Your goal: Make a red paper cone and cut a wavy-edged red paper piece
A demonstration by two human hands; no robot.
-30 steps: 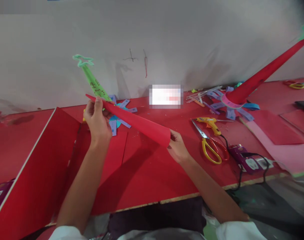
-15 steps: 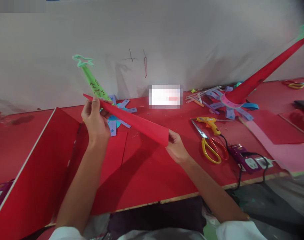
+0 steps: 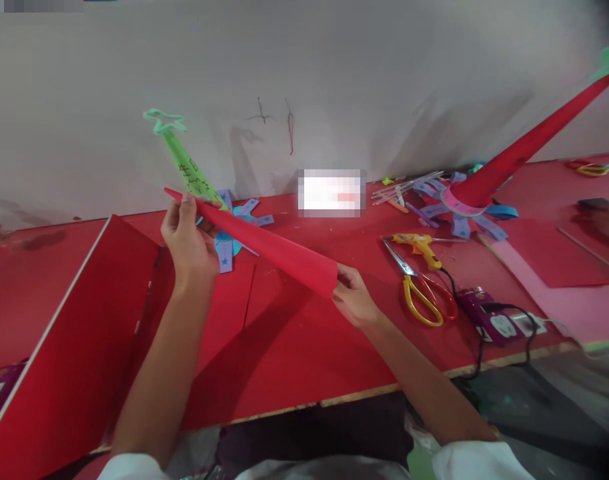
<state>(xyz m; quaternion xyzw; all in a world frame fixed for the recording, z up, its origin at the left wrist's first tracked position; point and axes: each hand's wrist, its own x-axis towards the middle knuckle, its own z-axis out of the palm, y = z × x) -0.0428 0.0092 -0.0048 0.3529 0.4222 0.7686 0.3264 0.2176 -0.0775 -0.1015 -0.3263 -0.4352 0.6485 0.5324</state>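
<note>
A long red paper cone (image 3: 279,250) is held slantwise above the table, its narrow tip at upper left and its wide end at lower right. My left hand (image 3: 188,230) pinches it near the tip. At the wide end, my right hand (image 3: 357,297) grips the rim, some fingers hidden inside. Behind my left hand stands a green paper cone (image 3: 189,167) with dark writing and a mint star outline (image 3: 165,122) on top. Purple star-printed strips (image 3: 225,257) spread around its base.
Scissors (image 3: 409,270), a yellow glue gun (image 3: 421,248) and a purple power strip (image 3: 497,317) lie to the right. Farther back stands another red cone (image 3: 529,147) with a pink band. A red board (image 3: 79,333) rises at left. Pink sheets (image 3: 574,313) lie at far right.
The red cone looks slightly rolled and a little wider at its right end. Both hands keep their hold in nearly the same places.
</note>
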